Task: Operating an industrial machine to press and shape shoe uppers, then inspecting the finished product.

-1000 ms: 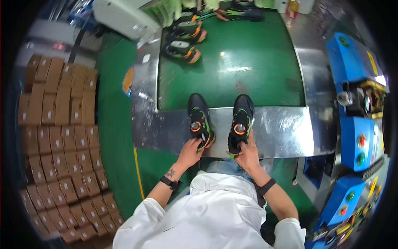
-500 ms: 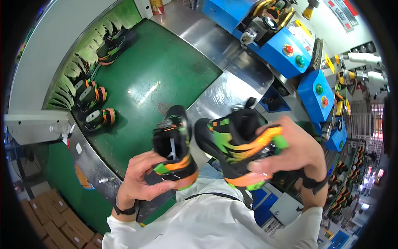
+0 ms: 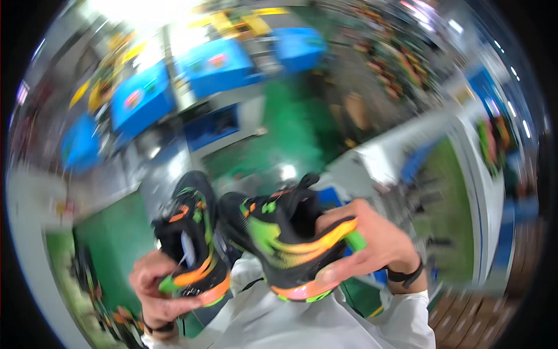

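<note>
My left hand (image 3: 152,288) grips a black sneaker (image 3: 200,247) with orange and green trim by its heel, thumb low on the sole side. A matching sneaker (image 3: 273,244) is held by the heel in my right hand (image 3: 375,244), with fingers at the collar and thumb near the sole edge. Both shoes are side by side in front of my white shirt, toes pointing away from me. Something pale shows inside the left one. The inside of the right one is dark.
Motion blurs the surroundings. Blue machine boxes (image 3: 142,99) with buttons stand at the far left. A green belt (image 3: 113,244) lies to the left. Racks of shoes (image 3: 395,64) are at the far right, a white-framed machine (image 3: 471,198) at right, and cardboard boxes (image 3: 468,317) at lower right.
My body has turned to the right, so the belt and the blue machines have swung to the left of the view. Both sneakers stay in my hands.
</note>
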Demonstrator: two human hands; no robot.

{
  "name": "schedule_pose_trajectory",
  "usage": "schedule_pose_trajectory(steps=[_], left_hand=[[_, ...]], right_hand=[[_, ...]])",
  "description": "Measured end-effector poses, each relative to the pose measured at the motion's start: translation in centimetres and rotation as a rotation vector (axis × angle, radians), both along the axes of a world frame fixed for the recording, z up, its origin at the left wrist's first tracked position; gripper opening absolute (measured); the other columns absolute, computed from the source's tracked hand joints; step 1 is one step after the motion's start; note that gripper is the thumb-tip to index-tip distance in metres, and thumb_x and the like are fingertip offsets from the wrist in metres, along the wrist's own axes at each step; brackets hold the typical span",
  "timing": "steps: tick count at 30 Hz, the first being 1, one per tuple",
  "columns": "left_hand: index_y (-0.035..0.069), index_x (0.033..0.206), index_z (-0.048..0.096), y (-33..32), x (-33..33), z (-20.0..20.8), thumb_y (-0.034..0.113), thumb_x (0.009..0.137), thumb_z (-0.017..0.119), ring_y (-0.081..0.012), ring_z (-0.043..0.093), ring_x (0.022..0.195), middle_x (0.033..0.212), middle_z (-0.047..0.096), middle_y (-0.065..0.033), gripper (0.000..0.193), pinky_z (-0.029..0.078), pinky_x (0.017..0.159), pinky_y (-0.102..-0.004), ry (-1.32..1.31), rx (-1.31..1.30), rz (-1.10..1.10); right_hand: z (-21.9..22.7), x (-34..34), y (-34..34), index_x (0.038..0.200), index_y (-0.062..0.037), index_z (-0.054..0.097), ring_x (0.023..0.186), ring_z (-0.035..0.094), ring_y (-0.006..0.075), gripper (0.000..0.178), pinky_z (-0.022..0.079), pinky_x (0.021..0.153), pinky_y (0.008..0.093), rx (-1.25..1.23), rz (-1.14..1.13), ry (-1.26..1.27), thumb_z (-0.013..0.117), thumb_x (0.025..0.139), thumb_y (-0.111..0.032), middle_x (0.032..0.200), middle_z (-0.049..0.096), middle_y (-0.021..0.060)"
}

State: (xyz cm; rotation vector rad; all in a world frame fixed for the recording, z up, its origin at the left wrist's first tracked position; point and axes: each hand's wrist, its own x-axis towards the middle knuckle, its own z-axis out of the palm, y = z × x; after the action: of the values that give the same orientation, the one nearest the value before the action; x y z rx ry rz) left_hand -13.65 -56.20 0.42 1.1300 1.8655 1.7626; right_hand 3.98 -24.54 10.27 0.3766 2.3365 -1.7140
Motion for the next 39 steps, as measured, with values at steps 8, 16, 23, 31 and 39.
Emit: schedule_pose_trajectory(steps=[8,16,23,31,39], left_hand=[[0.007,0.081,0.058,16.7,8.2,1.2,0.019,0.055,0.093,-0.0221,0.061,0.072,0.077,0.065,-0.0082,0.046,0.041,0.07,-0.0362,-0.116,0.178,-0.716],[0.004,0.105,0.055,37.8,20.6,-4.1,0.011,0.076,0.072,-0.0286,0.048,0.091,0.095,0.055,-0.0102,0.034,0.041,0.082,-0.0383,0.368,-0.096,-1.267],[0.0,0.129,0.048,34.4,21.4,-3.4,0.006,0.077,0.066,-0.0414,0.054,0.113,0.129,0.051,-0.0217,0.056,0.048,0.086,-0.0462,0.574,0.363,-0.894],[0.003,0.105,0.059,9.8,9.1,-19.0,0.008,0.083,0.059,-0.036,0.062,0.096,0.106,0.064,-0.0167,0.023,0.05,0.083,-0.0443,0.104,-0.174,0.122],[0.003,0.109,0.057,-19.7,18.6,-31.2,0.009,0.087,0.058,-0.0346,0.056,0.096,0.1,0.059,-0.0139,0.024,0.044,0.086,-0.0439,-0.149,-0.778,1.823]], right_hand=[[-4.9,34.2,-10.2,0.065,-0.0014,0.051,0.059,0.051,0.017,0.048,0.035,0.054,0.0292,0.163,-1.307,0.304,0.081,0.052,-0.037,0.064,0.051,0.0063],[-15.7,37.0,-2.7,0.08,-0.0028,0.057,0.075,0.059,0.0345,0.036,0.048,0.066,0.0404,0.97,-1.625,-0.38,0.081,0.066,-0.026,0.085,0.058,0.0156],[-19.4,32.5,-1.6,0.109,0.0088,0.054,0.108,0.058,0.0336,0.025,0.06,0.079,0.0413,0.944,-1.968,1.12,0.06,0.088,-0.004,0.137,0.043,0.0205],[-7.4,-0.4,-8.7,0.099,0.004,0.061,0.093,0.066,0.026,0.02,0.052,0.074,0.0322,0.201,0.146,0.755,0.061,0.079,0.001,0.095,0.068,0.0166],[-1.2,-15.9,-40.2,0.106,-0.0002,0.066,0.089,0.067,0.0221,0.025,0.055,0.075,0.0326,-0.377,1.595,0.804,0.063,0.081,-0.002,0.106,0.067,0.0092]])
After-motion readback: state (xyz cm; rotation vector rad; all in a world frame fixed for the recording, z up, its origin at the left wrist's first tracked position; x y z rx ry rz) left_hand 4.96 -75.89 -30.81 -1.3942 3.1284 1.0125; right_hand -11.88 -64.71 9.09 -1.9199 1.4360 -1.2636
